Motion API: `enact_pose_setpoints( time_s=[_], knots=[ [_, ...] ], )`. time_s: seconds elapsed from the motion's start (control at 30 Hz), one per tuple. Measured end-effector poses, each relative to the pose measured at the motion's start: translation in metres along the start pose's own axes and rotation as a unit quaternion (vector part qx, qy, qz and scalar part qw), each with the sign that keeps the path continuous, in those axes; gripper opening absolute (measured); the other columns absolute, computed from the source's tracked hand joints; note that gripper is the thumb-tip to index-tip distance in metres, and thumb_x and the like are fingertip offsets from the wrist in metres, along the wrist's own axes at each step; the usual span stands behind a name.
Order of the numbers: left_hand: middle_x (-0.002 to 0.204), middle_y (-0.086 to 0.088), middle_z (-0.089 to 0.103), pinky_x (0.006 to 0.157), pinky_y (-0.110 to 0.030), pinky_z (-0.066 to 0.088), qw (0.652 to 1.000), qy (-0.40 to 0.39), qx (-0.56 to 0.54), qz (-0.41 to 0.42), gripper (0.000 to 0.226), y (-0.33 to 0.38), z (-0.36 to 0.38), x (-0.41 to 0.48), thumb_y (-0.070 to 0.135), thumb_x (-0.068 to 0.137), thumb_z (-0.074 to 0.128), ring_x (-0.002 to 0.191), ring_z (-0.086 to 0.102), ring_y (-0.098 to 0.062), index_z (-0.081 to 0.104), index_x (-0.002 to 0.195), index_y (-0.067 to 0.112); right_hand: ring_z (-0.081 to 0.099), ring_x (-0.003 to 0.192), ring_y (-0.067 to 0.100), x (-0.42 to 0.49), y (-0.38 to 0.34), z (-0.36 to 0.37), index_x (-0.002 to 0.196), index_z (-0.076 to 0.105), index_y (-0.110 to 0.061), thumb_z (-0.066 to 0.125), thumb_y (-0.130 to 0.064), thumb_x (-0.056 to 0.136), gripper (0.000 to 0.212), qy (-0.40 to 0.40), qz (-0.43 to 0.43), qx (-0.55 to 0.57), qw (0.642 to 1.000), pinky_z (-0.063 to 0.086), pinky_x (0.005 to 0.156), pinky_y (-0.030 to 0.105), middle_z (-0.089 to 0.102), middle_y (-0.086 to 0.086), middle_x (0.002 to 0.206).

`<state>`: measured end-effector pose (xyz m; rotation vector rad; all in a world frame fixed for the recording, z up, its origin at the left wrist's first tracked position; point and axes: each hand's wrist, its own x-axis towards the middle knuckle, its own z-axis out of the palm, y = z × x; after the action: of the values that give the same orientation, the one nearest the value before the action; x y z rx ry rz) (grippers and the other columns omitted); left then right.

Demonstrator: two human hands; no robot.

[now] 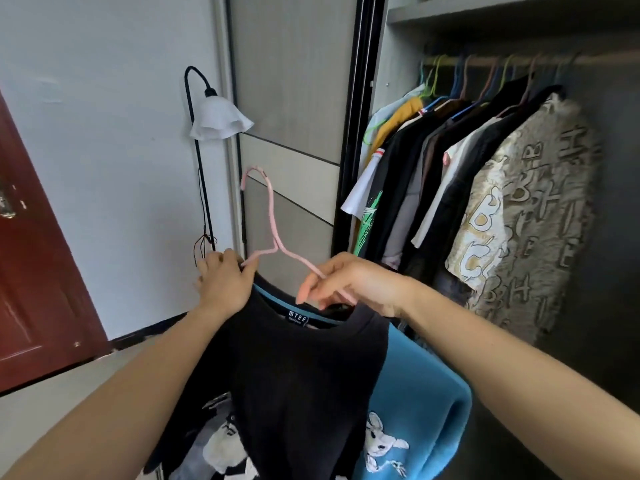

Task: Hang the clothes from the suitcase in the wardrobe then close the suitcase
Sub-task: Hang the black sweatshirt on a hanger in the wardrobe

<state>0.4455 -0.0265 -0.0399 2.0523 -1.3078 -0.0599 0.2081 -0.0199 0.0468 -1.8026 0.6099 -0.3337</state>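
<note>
A black and blue sweatshirt point(298, 382) with a white rabbit print hangs in front of me, its collar around a pink hanger point(270, 216) whose hook points up. My left hand point(225, 285) grips the left shoulder of the sweatshirt and the hanger's left arm. My right hand point(343, 282) pinches the hanger's right arm at the collar. The wardrobe point(398, 36) stands open to the right; its rail point(502, 60) carries several garments on coloured hangers. The suitcase is out of sight.
A floor lamp point(216, 119) with a white shade stands by the wall on the left. Beside it is the wardrobe's grey sliding door point(294, 109). A red door point(31, 271) is at the far left. A patterned beige garment point(519, 216) hangs nearest on the rail.
</note>
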Motion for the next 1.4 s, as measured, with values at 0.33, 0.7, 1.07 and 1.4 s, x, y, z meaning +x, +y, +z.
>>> enact_pose_setpoints(
  time_s=[0.33, 0.7, 1.07, 1.4],
  knots=[
    [0.129, -0.009, 0.047, 0.102, -0.036, 0.032, 0.944, -0.288, -0.092, 0.135, 0.07, 0.09, 0.094, -0.052, 0.066, 0.093, 0.019, 0.126, 0.041, -0.029, 0.047, 0.132, 0.015, 0.071, 0.065, 0.032, -0.099, 0.037, -0.012, 0.076, 0.069, 0.002, 0.051, 0.009, 0.084, 0.021, 0.211, -0.065, 0.219, 0.951, 0.06, 0.069, 0.041, 0.061, 0.02, 0.083],
    [0.139, 0.004, 0.051, 0.108, -0.043, 0.037, 0.838, -0.414, -0.11, 0.338, 0.071, 0.221, 0.192, -0.091, 0.078, 0.083, 0.029, 0.128, 0.047, -0.018, 0.042, 0.136, 0.033, 0.028, 0.026, 0.008, -0.165, 0.033, -0.047, 0.06, 0.038, -0.012, 0.038, -0.007, 0.097, 0.037, 0.548, 0.078, 0.29, 0.78, 0.022, 0.03, 0.014, 0.032, 0.003, 0.053],
    [0.16, -0.004, 0.012, 0.117, -0.036, 0.017, 0.854, -0.216, -0.116, 0.46, 0.051, 0.338, 0.125, -0.034, 0.032, 0.1, 0.04, 0.146, 0.008, -0.02, 0.032, 0.148, 0.017, 0.047, 0.066, 0.019, -0.169, 0.028, -0.19, 0.071, 0.049, -0.009, 0.038, -0.01, 0.097, 0.028, 0.688, 0.1, 0.01, 0.719, 0.038, 0.057, 0.029, 0.049, 0.005, 0.071],
    [0.161, -0.003, 0.008, 0.117, -0.042, 0.006, 0.888, -0.065, -0.096, 0.445, 0.053, 0.453, 0.121, 0.05, 0.03, 0.101, 0.035, 0.148, 0.004, -0.021, 0.022, 0.151, 0.021, 0.052, 0.093, 0.029, -0.148, -0.008, -0.348, 0.102, 0.054, -0.001, 0.034, -0.016, 0.102, 0.024, 0.718, 0.042, -0.132, 0.683, 0.038, 0.079, 0.03, 0.055, 0.02, 0.102]
  ],
)
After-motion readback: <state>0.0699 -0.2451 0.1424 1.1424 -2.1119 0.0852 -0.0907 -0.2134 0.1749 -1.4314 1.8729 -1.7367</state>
